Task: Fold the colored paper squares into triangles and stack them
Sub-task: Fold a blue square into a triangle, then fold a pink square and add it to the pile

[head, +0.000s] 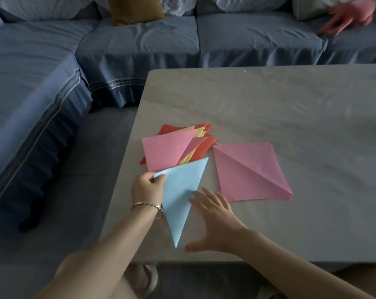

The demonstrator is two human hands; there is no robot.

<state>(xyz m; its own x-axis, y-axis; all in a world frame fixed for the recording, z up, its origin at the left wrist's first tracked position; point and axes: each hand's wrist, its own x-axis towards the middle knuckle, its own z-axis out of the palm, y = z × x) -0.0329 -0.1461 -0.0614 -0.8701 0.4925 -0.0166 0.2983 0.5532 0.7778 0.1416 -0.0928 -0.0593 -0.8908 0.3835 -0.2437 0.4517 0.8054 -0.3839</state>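
A light blue paper triangle (181, 190) lies near the front left of the grey table (290, 108), its long point aimed at me. My left hand (147, 187) pinches its upper left corner. My right hand (212, 219) is spread with straight fingers, the fingertips touching the triangle's right edge. Just behind it sits a loose pile of folded triangles (174, 147), pink on top, with yellow and red-orange ones fanned beneath. To the right lies a stack of pink paper squares (251, 171); the top sheet shows a diagonal crease.
A blue covered sofa (139, 39) wraps around the back and left of the table, with a mustard cushion (133, 9) on it. Another person's hand (350, 18) rests on the sofa at far right. A slippered foot (146, 279) shows below the table's front edge.
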